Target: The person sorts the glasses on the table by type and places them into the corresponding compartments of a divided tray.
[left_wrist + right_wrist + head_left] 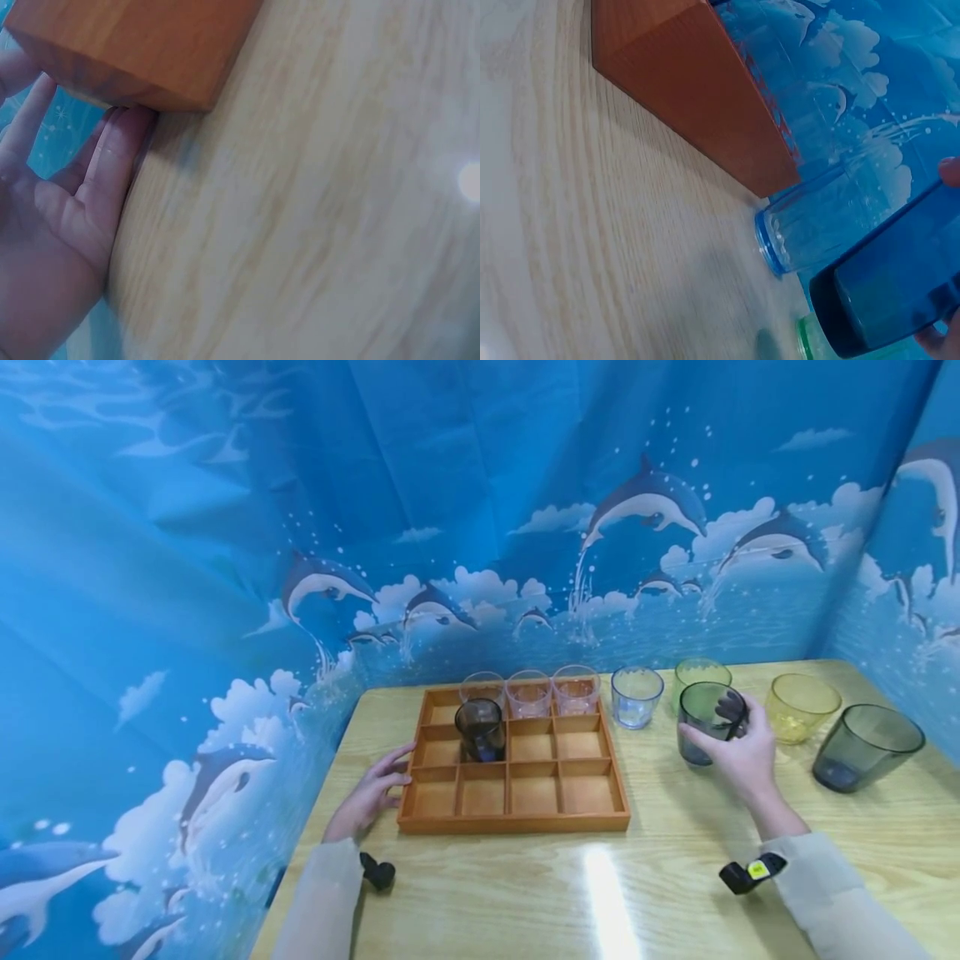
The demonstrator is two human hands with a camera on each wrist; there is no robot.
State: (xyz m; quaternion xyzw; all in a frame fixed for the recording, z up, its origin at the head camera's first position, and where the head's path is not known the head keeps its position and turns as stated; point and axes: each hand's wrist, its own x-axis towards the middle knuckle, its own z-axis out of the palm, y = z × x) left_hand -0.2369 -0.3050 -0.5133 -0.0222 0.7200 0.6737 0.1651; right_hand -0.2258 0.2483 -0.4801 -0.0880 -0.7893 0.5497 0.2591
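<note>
We're at a screened-off recording corner, and here's the giveaway: blue dolphin-print sheets hang behind the wood-grain table and along its left and right sides. Over the table we spot black wrist-worn cameras; whether home or lab surrounds it, we can't tell.

Blue dolphin-printed sheeting hangs behind a pale wood-grain table, where a narrow white glare streak shines.

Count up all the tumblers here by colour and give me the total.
Clear tumblers: 3
Smoky dark tumblers: 3
Blue tumbler: 1
Yellow-green tumbler: 1
Yellow tumbler: 1
Total: 9
</note>
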